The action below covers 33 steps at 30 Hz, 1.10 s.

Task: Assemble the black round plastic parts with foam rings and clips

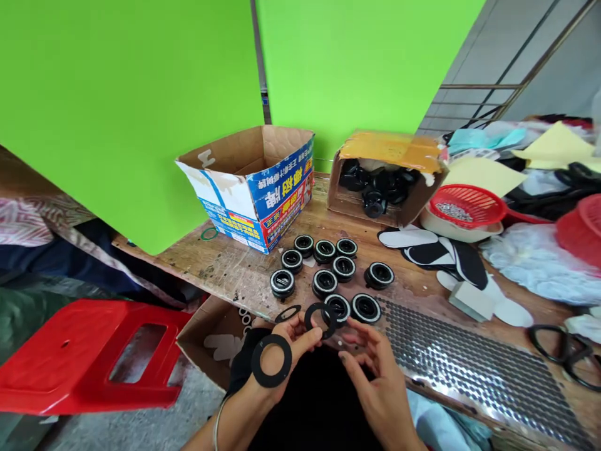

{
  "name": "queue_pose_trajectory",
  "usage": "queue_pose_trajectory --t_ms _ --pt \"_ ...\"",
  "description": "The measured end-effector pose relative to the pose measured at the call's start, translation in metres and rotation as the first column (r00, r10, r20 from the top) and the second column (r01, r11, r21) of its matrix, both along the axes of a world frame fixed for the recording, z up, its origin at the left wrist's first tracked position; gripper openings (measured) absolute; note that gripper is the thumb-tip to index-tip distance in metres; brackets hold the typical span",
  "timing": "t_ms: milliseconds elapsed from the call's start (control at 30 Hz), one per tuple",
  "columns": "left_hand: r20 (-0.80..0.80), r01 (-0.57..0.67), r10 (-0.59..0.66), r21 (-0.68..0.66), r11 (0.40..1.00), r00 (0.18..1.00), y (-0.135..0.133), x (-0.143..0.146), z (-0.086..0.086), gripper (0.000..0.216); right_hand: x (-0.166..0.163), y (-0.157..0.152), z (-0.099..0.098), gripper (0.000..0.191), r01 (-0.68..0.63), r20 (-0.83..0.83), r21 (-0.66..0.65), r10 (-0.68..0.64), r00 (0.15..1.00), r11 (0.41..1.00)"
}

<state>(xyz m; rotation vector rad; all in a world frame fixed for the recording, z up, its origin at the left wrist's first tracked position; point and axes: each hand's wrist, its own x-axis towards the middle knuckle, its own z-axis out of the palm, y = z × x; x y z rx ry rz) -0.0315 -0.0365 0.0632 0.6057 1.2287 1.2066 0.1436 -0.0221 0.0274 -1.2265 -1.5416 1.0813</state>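
My left hand (298, 344) pinches a flat black ring (307, 319) between thumb and fingers, above the table's front edge. A second flat ring (256, 362) lies against the base of that thumb, and a thin third ring (280, 317) shows behind the fingers. To the right, my right hand (382, 382) is open, its thumb and fingers apart and curved, close to the held ring. Just beyond both hands stand several round black parts (379, 274) with pale rims and slotted centres.
A perforated metal sheet (460, 357) lies at the right front, near black scissors (566, 354). An open cardboard carton (282, 213) and a box (338, 194) of black parts stand behind. White and black insoles (406, 238) and a red basket (488, 219) are rightward; a red stool (79, 363) is left.
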Motion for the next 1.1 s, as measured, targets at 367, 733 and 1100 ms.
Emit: queue_pose_trajectory --t_ms 367,733,1100 --pt "0.084 0.042 -0.044 0.018 0.999 0.995 0.010 0.039 0.002 0.023 -0.010 0.007 0.004 0.032 0.116 -0.356 -0.315 -0.230 0.906 0.942" --pt "-0.395 -0.125 0.157 0.106 0.986 0.905 0.035 0.009 -0.035 0.036 0.009 0.024 -0.002 0.026 0.068 -0.396 -0.321 -0.199 0.897 0.945" --pt "-0.160 -0.060 0.044 -0.092 0.994 0.986 0.054 0.011 -0.031 0.040 0.024 0.046 0.002 0.032 0.092 -0.383 -0.391 -0.253 0.888 0.916"
